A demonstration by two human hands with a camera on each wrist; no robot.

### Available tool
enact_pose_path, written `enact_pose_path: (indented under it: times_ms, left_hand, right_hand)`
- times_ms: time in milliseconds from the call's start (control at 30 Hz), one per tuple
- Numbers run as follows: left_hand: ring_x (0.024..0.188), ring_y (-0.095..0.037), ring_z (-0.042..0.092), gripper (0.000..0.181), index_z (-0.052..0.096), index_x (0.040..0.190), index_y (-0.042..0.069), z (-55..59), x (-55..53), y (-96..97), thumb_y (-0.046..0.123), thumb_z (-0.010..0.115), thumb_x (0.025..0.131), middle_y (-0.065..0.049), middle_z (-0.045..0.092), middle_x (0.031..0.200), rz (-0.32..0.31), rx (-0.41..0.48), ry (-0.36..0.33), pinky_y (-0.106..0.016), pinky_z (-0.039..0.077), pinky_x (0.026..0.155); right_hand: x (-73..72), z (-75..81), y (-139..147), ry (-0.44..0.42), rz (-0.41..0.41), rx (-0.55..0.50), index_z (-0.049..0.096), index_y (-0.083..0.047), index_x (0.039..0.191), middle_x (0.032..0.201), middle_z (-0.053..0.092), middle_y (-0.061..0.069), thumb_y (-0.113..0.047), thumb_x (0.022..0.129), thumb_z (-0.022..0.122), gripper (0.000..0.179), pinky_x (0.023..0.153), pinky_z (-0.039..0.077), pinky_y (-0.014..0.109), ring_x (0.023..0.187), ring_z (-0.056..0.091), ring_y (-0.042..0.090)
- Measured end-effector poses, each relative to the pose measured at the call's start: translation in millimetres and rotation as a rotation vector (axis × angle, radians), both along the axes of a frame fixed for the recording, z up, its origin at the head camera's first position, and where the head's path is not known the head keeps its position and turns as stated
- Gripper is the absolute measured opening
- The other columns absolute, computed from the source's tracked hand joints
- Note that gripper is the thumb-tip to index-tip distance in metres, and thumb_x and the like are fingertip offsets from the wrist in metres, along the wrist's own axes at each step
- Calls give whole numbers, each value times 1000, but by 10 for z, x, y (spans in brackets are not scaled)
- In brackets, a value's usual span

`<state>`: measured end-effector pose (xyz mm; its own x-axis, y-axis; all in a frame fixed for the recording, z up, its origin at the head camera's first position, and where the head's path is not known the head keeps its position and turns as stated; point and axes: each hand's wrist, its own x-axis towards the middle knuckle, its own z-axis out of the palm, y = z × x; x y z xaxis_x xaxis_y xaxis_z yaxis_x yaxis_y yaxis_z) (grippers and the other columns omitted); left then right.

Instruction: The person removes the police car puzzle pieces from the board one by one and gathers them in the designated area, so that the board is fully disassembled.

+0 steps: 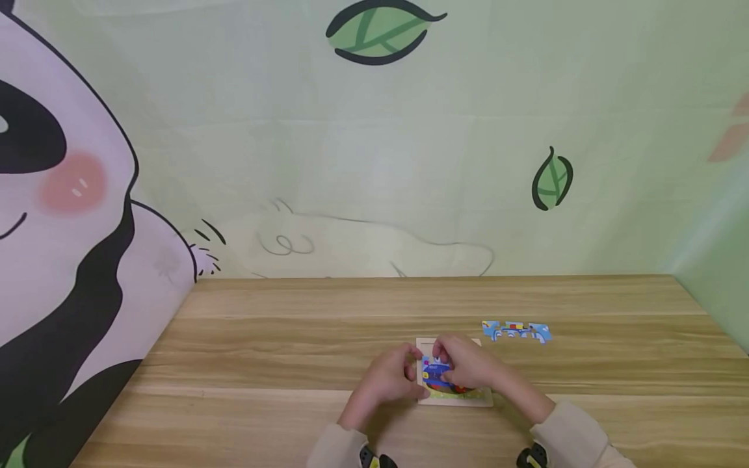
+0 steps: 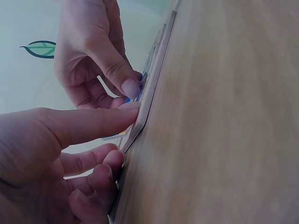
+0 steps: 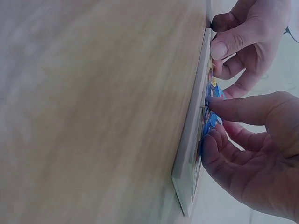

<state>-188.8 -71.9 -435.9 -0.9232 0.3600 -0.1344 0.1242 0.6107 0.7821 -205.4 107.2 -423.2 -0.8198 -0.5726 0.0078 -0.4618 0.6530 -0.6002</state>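
Note:
A small jigsaw puzzle board (image 1: pixel 456 402) with a pale wooden rim lies flat on the table, its picture partly filled with blue, red and yellow-green pieces. My left hand (image 1: pixel 391 375) holds the board by its left side, thumb near the front corner and fingers along the edge. Over the picture, my right hand (image 1: pixel 471 364) pinches a blue puzzle piece (image 3: pixel 213 122) between thumb and fingers, low against the board. Its fingers cover part of the piece and the board's upper right. In the left wrist view the two thumbs are close together above the rim.
Beyond the board's back right corner, several loose blue puzzle pieces (image 1: pixel 516 330) lie in a row on the wooden table (image 1: pixel 263 351). A pale green wall cloth (image 1: pixel 374 162) with printed leaves and a panda rises behind the table.

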Motion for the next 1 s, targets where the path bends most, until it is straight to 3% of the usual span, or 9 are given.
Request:
enact_pose_path:
  times_ms: [367,633,1000]
  left_hand:
    - [58,-12,44,51,55,108,6,-10,-3,7,10,81,65,1,50,68,5,-11,-1,-23,36,53]
    - [57,-11,44,51,55,109,7,-22,-18,16,10,81,64,2,50,68,1,-16,9,-24,37,53]
    - [57,-11,44,51,55,108,7,-8,-3,3,9,81,64,1,50,68,-4,-13,14,-23,36,52]
  right_hand:
    - [24,-35,-8,-90,3,-69,51,-2,91,74,49,1,14,71,58,27,59,40,23,66,45,14]
    - [-61,-83,103,-165,-1,-249,44,2,97,70,56,3,9,77,61,28,58,44,22,63,51,11]
    - [-71,-84,63,-84,-12,-203,58,-3,79,72,56,0,6,76,63,10,61,44,21,67,51,9]
